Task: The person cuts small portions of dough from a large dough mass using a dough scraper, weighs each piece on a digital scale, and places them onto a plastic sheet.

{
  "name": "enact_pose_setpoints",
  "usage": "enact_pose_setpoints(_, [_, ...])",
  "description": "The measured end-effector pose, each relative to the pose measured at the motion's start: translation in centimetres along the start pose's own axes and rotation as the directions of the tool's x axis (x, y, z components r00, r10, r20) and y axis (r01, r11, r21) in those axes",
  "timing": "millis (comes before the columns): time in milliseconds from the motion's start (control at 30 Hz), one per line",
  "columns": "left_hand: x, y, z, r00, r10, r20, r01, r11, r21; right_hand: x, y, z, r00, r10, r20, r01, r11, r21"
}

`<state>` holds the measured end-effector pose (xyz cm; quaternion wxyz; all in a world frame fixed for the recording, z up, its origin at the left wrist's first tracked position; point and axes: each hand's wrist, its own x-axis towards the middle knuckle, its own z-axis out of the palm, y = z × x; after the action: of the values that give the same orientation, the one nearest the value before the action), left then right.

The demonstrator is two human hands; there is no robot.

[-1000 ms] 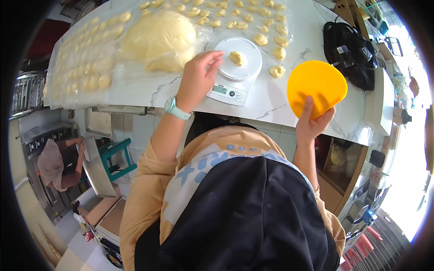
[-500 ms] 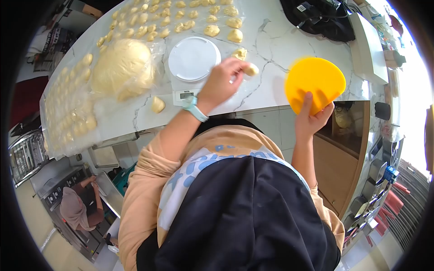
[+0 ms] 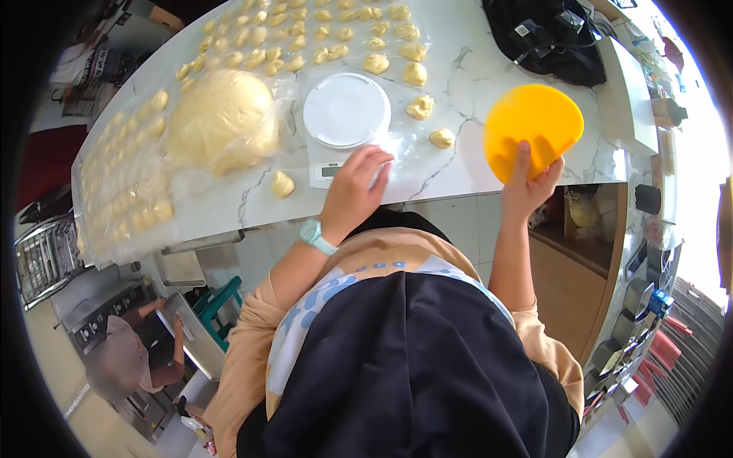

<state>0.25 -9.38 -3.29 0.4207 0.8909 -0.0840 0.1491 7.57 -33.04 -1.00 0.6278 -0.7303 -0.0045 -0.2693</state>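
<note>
My left hand, with a watch on its wrist, hovers by the front of the white kitchen scale. Its fingers are loosely bent, thumb apart, and nothing shows in them. In my right hand is a round yellow dough scraper, held up over the table's front edge. Between the hands a small dough piece lies on the marble-patterned table, with another dough piece behind it. Left of the scale a single dough lump sits near the edge.
A big mass of dough rests on plastic left of the scale. Several rows of dough pieces fill the back; more lie under plastic film at far left. A black bag is back right. Another person works at lower left.
My left hand has put the small dough piece down on the table and drawn back left toward the scale. My right hand still holds the scraper in nearly the same place.
</note>
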Motion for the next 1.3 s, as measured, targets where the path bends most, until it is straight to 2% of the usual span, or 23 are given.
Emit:
enact_pose_setpoints(33, [1.0, 0.2, 0.8, 0.996, 0.014, 0.085, -0.009, 0.998, -0.06, 0.3, -0.3, 0.7, 1.0, -0.009, -0.019, 0.01, 1.0, 0.023])
enact_pose_setpoints(100, [3.6, 0.7, 2.9, 0.969, 0.222, 0.11, -0.218, 0.975, -0.046, 0.5, -0.8, 1.5, 1.0, -0.022, 0.003, 0.022, 1.0, -0.005])
enact_pose_setpoints(200, [6.1, -1.0, 6.5, 0.873, 0.446, 0.199, -0.473, 0.873, 0.118, 0.7, -1.8, 2.2, 0.992, -0.126, 0.033, 0.127, 0.991, -0.04])
enact_pose_setpoints(233, [6.0, -1.5, 6.8, 0.879, 0.403, 0.256, -0.434, 0.897, 0.077, 0.5, -2.1, 2.0, 0.984, -0.171, 0.044, 0.173, 0.983, -0.055])
enact_pose_setpoints(300, [6.0, -1.9, 7.2, 0.872, 0.32, 0.369, -0.346, 0.938, 0.003, -0.1, -2.2, 1.0, 0.988, -0.149, 0.03, 0.151, 0.986, -0.069])
enact_pose_setpoints(400, [5.1, 0.3, 3.1, 0.979, 0.174, 0.105, -0.161, 0.979, -0.123, -0.7, -2.1, -1.2, 0.998, -0.055, -0.011, 0.054, 0.997, -0.056])
enact_pose_setpoints(467, [4.9, -1.2, 0.9, 0.979, 0.146, -0.142, -0.144, 0.989, 0.029, -1.0, -1.6, -2.3, 0.999, 0.022, -0.046, -0.024, 0.999, -0.046])
enact_pose_setpoints(533, [4.7, -2.5, -1.8, 0.985, 0.035, -0.171, -0.017, 0.994, 0.108, -1.3, -1.1, -3.1, 0.994, 0.086, -0.074, -0.09, 0.995, -0.049])
enact_pose_setpoints(567, [4.5, -2.8, -3.0, 0.991, -0.007, -0.135, 0.018, 0.997, 0.08, -1.4, -1.0, -3.1, 0.994, 0.085, -0.076, -0.091, 0.993, -0.073])
enact_pose_setpoints(633, [3.9, -1.9, -4.9, 0.969, 0.008, -0.248, 0.023, 0.992, 0.123, -1.1, -0.9, -3.0, 0.994, 0.075, -0.082, -0.084, 0.989, -0.119])
enact_pose_setpoints(667, [3.3, -1.5, -5.6, 0.953, 0.019, -0.302, 0.025, 0.989, 0.143, -1.0, -0.9, -2.7, 0.996, 0.069, -0.058, -0.073, 0.994, -0.079])
enact_pose_setpoints(767, [0.2, -1.9, -7.3, 0.931, -0.063, -0.361, 0.09, 0.994, 0.057, -0.6, -1.1, -1.2, 0.999, 0.036, 0.004, -0.036, 0.999, -0.005])
enact_pose_setpoints(867, [-3.4, -2.2, -7.8, 0.85, -0.279, -0.446, 0.266, 0.959, -0.093, -0.3, -1.3, 0.5, 0.999, 0.019, 0.048, -0.018, 1.0, -0.01])
enact_pose_setpoints(967, [-6.4, -2.9, -7.7, 0.783, -0.38, -0.492, 0.384, 0.918, -0.098, -0.5, -1.1, 2.0, 0.994, 0.056, 0.093, -0.056, 0.998, 0.001])
enact_pose_setpoints(1067, [-8.6, -3.5, -7.8, 0.792, -0.324, -0.518, 0.429, 0.899, 0.094, -0.8, -0.4, 3.2, 0.984, 0.058, 0.169, -0.061, 0.998, 0.011])
enact_pose_setpoints(1167, [-9.8, -4.2, -7.8, 0.762, -0.378, -0.526, 0.487, 0.87, 0.08, -1.3, -1.1, 4.5, 0.975, 0.042, 0.219, -0.053, 0.998, 0.045])
enact_pose_setpoints(1300, [-10.5, -6.2, -8.2, 0.826, -0.316, -0.467, 0.41, 0.905, 0.113, -2.7, -3.9, 6.7, 0.974, 0.028, 0.226, -0.068, 0.983, 0.172])
